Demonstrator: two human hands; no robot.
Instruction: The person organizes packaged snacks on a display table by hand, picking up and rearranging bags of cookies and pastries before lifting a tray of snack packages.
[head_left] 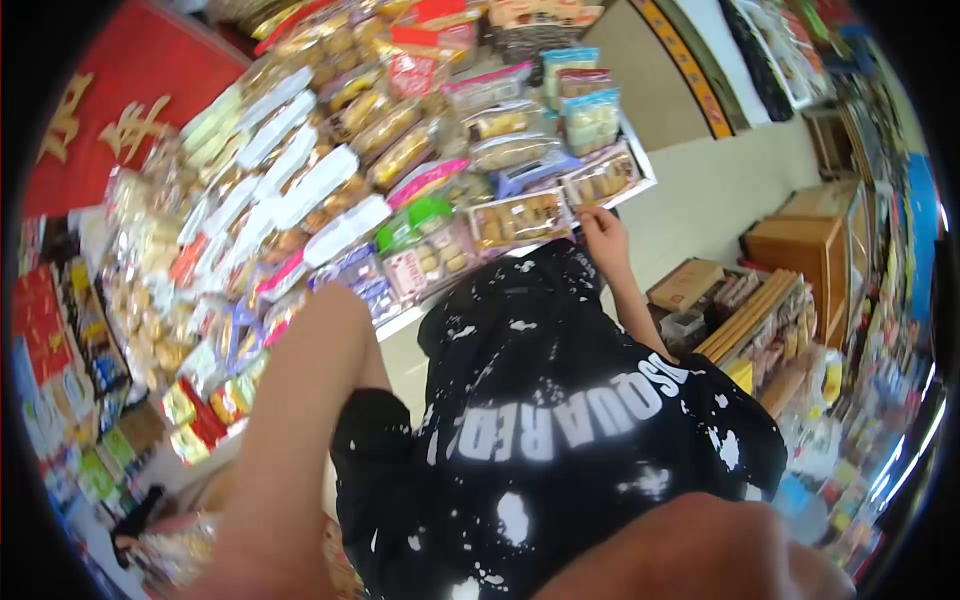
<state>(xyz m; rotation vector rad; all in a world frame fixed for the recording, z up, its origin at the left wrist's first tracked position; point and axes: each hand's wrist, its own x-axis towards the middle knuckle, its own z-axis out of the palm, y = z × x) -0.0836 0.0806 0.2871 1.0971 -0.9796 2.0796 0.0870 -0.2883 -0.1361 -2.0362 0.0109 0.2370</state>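
Observation:
My right hand (604, 238) is at the near edge of a display of packaged snacks, its fingers curled at the corner between two clear-windowed packs of biscuits. One pack (520, 220) lies just left of the fingers, the other pack (603, 178) just beyond them. What the fingers grip, if anything, is too small to make out. My left arm (330, 350) is bent, with the elbow beside the display and the forearm running back toward the camera; my left hand is out of frame. A green-topped pack (425, 235) lies farther left on the display.
A white rim (640, 165) edges the display. At the right stand a wooden box (795, 245) and a crate of goods with wooden strips (745, 320). Stocked shelves (905, 300) line the far right. A red banner (130, 100) hangs upper left.

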